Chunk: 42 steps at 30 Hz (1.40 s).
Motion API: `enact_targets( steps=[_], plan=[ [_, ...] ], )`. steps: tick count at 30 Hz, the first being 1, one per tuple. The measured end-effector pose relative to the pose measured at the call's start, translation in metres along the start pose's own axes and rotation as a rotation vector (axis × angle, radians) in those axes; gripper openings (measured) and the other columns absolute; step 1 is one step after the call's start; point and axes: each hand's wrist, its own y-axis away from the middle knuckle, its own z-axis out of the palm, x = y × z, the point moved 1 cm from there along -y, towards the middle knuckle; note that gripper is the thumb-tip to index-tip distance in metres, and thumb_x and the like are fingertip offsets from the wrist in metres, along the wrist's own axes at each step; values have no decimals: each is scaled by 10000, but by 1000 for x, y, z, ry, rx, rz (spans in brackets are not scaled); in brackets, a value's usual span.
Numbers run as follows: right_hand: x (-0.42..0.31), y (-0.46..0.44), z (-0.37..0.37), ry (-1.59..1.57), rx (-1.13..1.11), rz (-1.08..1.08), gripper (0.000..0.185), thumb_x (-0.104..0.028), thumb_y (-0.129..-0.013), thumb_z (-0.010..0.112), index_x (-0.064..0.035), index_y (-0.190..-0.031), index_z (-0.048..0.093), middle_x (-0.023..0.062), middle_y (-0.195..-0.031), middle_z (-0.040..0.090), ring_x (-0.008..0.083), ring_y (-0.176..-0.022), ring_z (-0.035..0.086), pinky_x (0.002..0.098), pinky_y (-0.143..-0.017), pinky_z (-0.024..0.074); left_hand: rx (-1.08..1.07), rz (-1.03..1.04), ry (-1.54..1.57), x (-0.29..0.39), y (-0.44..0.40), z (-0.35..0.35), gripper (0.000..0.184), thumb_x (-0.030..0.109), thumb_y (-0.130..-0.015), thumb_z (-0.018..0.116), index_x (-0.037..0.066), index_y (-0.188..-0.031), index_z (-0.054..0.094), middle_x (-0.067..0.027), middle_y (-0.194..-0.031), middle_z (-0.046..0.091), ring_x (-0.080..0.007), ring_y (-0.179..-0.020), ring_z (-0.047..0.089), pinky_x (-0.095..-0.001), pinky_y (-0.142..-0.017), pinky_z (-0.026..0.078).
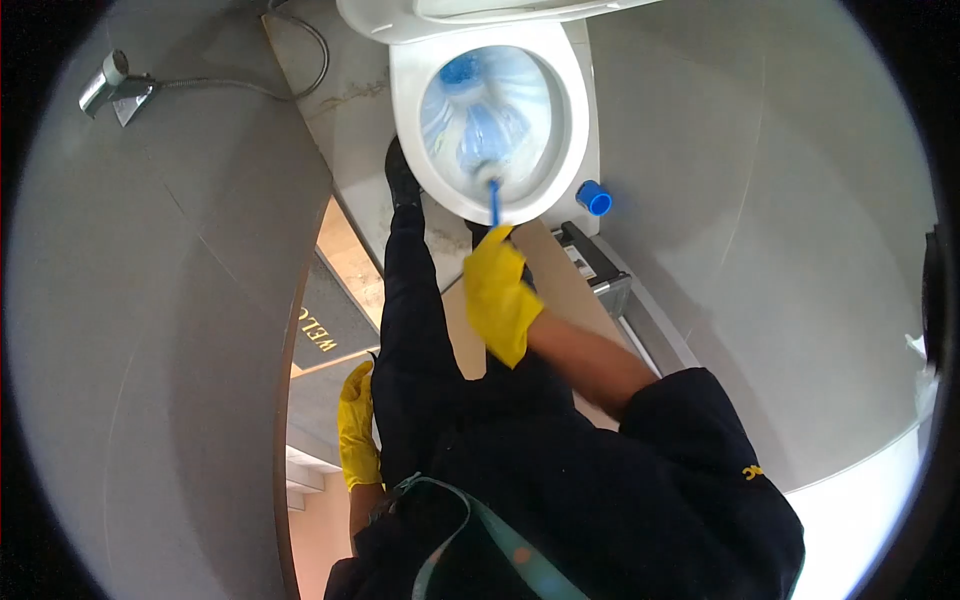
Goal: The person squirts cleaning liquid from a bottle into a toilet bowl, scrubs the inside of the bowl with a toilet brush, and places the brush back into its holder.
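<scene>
My right hand (500, 298), in a yellow rubber glove, is closed around the handle of a blue toilet brush (494, 200). The handle crosses the front rim of a white toilet (572, 120), and the pale brush head is inside the bowl against its front wall. Blue liquid (460, 70) streaks the bowl and collects at its far side. My left hand (357, 428), gloved in the same yellow, hangs beside my left thigh. Its fingers are turned toward the leg and partly hidden, so I cannot tell how they are held.
A blue cup-shaped container (594, 198) stands on the floor right of the toilet. A hand sprayer (105, 88) with a metal hose is on the left wall. Behind my legs are a dark doormat (325, 310) with lettering and a black and grey object (598, 268).
</scene>
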Motion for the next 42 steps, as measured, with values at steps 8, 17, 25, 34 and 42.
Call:
enact_targets(
  steps=[8,17,25,34,42],
  plan=[
    [-35,-25,-7,115,-10,-103,260,-313,-910,655,-131,-1059,764,119,-1015,727,258,-905,675,424,-817,534,44,-42,12,11,-10,-5,342,137,-1037,630,24,-1359,620,-108,-1285,682,-186,-1123,655,-277,-977,508],
    [-43,-18,61,-155,-364,-532,121,-176,-769,680,-118,-796,783,116,-740,700,329,-770,684,601,-696,465,-10,-51,121,16,-6,-6,358,197,-1058,604,22,-1370,610,-132,-1322,670,-204,-1132,660,-281,-963,521],
    [-23,-59,19,-357,-405,-461,302,-381,-915,617,-179,-1019,816,46,-847,749,264,-799,695,456,-684,529,32,15,29,-11,-9,-8,349,203,-1052,617,20,-1348,633,-114,-1272,685,-190,-1065,659,-270,-921,518],
    [49,-19,-43,-165,-44,-411,355,-211,-866,630,62,-1079,706,243,-846,712,309,-660,671,510,-579,504,75,-43,27,-3,-6,-7,352,229,-1054,615,23,-1338,641,-116,-1230,703,-181,-1038,660,-268,-910,516],
    [78,-88,26,-899,-780,74,409,-366,-1051,487,-205,-1421,553,202,-989,746,403,-865,721,536,-758,554,-16,-59,-9,-29,-10,6,386,248,-1058,602,19,-1368,610,-123,-1330,665,-231,-1212,630,-331,-1075,472]
  ],
)
